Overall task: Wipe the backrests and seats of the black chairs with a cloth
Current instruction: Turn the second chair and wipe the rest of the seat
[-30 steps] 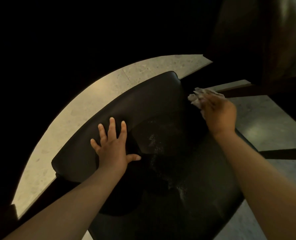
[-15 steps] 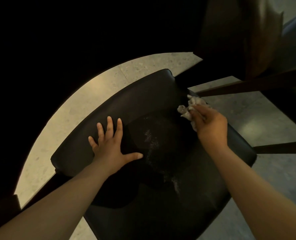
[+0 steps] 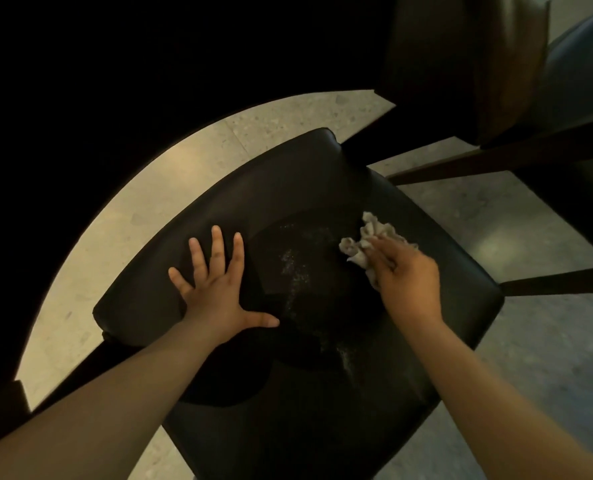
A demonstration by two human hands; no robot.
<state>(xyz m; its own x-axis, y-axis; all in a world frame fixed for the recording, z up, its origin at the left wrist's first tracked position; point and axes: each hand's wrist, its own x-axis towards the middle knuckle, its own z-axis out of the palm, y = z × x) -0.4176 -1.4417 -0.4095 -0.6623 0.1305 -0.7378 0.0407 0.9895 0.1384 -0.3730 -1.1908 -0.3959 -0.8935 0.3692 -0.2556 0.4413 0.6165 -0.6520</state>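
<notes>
A dim dining area, it seems — black padded leather chair (image 3: 288, 188), dark wooden legs (image 3: 495, 161) alongside, speckled terrazzo floor (image 3: 288, 119).

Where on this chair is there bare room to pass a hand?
The seat is bare between the left hand and the cloth, and over its near part. The backrest beyond that hand is bare. Crowded: the seat's right side, where the right hand holds the cloth.

The cloth (image 3: 369, 239) has been drawn from the far corner of the seat (image 3: 322, 420) — toward its middle. The right hand (image 3: 407, 278) was brought nearer with it.
</notes>
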